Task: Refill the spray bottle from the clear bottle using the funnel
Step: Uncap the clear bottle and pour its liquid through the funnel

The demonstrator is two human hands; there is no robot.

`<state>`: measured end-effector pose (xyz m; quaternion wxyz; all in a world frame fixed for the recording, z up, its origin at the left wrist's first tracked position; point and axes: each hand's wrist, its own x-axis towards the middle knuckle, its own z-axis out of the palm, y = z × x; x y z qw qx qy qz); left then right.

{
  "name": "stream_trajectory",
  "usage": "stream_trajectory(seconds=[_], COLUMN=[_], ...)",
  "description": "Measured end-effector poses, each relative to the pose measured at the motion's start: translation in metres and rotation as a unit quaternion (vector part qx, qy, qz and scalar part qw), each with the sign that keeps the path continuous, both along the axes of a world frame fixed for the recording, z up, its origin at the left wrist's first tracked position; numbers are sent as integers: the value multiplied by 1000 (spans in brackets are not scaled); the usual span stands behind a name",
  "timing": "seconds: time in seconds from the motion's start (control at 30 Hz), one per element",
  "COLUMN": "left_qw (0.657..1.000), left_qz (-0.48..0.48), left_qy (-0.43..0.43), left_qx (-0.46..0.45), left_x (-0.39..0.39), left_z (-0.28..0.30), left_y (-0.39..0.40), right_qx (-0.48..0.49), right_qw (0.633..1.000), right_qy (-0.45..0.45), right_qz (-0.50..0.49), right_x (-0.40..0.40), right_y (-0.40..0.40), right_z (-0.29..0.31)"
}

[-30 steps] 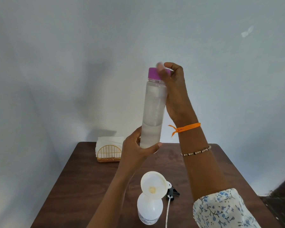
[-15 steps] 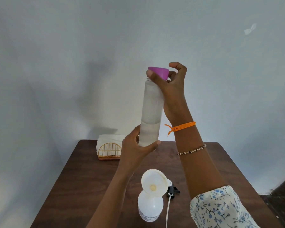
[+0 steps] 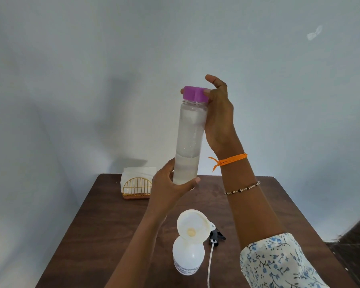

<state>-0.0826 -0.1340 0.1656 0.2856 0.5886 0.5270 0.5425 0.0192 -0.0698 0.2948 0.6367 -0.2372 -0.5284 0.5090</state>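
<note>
I hold a tall clear bottle [image 3: 188,142] upright in the air above the table, about one third full of clear liquid. My left hand [image 3: 170,188] grips its base. My right hand [image 3: 218,113] has its fingers curled round the purple cap [image 3: 194,93] on top of the bottle. Below, near the table's front, stands the white spray bottle [image 3: 188,256] with a white funnel [image 3: 192,226] seated in its neck. Its black spray head [image 3: 215,238] with a white tube lies on the table just to the right.
A gold wire holder with white napkins [image 3: 136,183] stands at the back left of the brown wooden table [image 3: 104,225]. A pale wall rises behind the table. Dark floor shows at the lower right.
My right hand has turned around the purple cap, its thumb moving off the front. The bottle stays upright in my left hand.
</note>
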Motion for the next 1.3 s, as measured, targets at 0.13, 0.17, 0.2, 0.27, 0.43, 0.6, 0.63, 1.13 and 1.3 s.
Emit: stream_trajectory(seconds=[0.13, 0.17, 0.2, 0.27, 0.43, 0.6, 0.63, 1.13, 1.3], left_qw=[1000, 1000, 1000, 1000, 1000, 1000, 1000, 1000, 1000], left_qz=[3, 5, 7, 8, 11, 8, 8, 1, -1], left_qy=[0, 3, 4, 1, -7, -12, -12, -16, -12], left_qx=[-11, -14, -15, -18, -18, -17, -17, -22, -21], left_x=[0, 0, 0, 0, 0, -1, -1, -2, -2], left_z=[-2, -3, -3, -4, -3, -4, -4, -1, -2], left_y=[0, 0, 0, 1, 1, 3, 3, 0, 1], right_qx=[3, 10, 17, 23, 3, 30, 24, 15, 4], right_qw=[996, 993, 990, 990, 999, 987, 987, 996, 998], right_qy=[-70, -93, -110, -108, -47, -126, -125, -65, -65], right_qz=[-47, -70, -91, -90, 20, -94, -98, -50, -17], right_x=[-7, -8, -8, -6, -4, -15, -15, -10, -9], right_y=[-3, -3, -3, -3, 1, -2, -1, 4, 5], right_z=[2, 1, 0, -2, 0, 0, 0, -9, -8])
